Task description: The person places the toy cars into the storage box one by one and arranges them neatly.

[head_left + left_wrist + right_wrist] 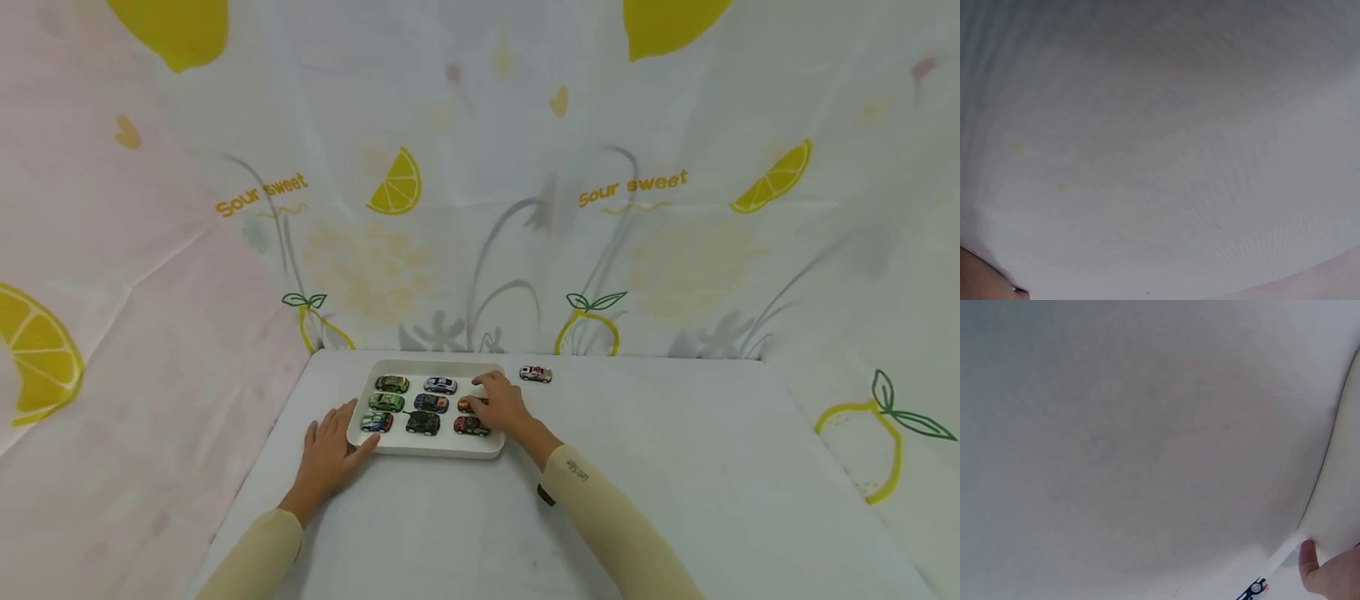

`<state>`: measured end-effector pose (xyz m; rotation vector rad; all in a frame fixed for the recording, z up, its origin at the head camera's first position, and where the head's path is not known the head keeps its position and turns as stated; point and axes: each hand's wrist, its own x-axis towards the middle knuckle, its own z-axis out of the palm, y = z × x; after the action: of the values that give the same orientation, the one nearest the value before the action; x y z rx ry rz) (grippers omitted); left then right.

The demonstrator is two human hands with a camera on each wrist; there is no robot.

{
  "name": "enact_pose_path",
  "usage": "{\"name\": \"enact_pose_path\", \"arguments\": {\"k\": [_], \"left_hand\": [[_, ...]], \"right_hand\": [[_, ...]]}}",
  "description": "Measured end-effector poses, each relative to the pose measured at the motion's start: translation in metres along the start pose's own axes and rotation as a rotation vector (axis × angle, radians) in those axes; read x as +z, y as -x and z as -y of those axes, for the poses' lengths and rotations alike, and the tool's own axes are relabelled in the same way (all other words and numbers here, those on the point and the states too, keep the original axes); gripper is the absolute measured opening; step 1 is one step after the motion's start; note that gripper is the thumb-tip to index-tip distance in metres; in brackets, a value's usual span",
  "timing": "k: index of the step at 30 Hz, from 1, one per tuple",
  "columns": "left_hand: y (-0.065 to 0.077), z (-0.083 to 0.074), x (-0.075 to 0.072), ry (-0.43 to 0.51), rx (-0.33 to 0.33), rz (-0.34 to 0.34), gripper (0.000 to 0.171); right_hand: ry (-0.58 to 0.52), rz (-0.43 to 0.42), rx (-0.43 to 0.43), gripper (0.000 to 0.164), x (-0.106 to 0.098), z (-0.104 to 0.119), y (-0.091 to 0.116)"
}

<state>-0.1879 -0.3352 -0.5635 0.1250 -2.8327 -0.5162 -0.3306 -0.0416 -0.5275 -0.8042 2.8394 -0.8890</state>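
A white tray (442, 448) holds toy cars in three rows. My left hand (327, 454) lies at the tray's left side, fingers spread, its thumb reaching the front-left rim. My right hand (504, 406) is over the tray's right side, thumb and index finger apart. Its thumb lies across or just over an orange toy car (463, 405), which is partly hidden; contact is unclear. In front of that car sits a red-and-black toy car (471, 426). A black toy car (423, 423) stands in the front middle. The right wrist view shows part of the right hand (1335, 575).
A white-and-red toy car (536, 374) sits on the white table (637, 467), right of the tray. Inside the tray's left column are green toy cars (386, 402). A lemon-print cloth (480, 167) hangs behind the table and along its sides.
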Motion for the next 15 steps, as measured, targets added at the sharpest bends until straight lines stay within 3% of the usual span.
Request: {"name": "enact_pose_path", "arguments": {"k": [6, 15], "left_hand": [[0.001, 0.006, 0.004, 0.018, 0.039, -0.073, 0.082], [0.004, 0.004, 0.008, 0.023, 0.042, -0.085, 0.082]], "right_hand": [[-0.039, 0.022, -0.047, 0.044, 0.001, -0.003, 0.000], [-0.018, -0.056, -0.179, 0.062, 0.003, -0.012, 0.005]]}}
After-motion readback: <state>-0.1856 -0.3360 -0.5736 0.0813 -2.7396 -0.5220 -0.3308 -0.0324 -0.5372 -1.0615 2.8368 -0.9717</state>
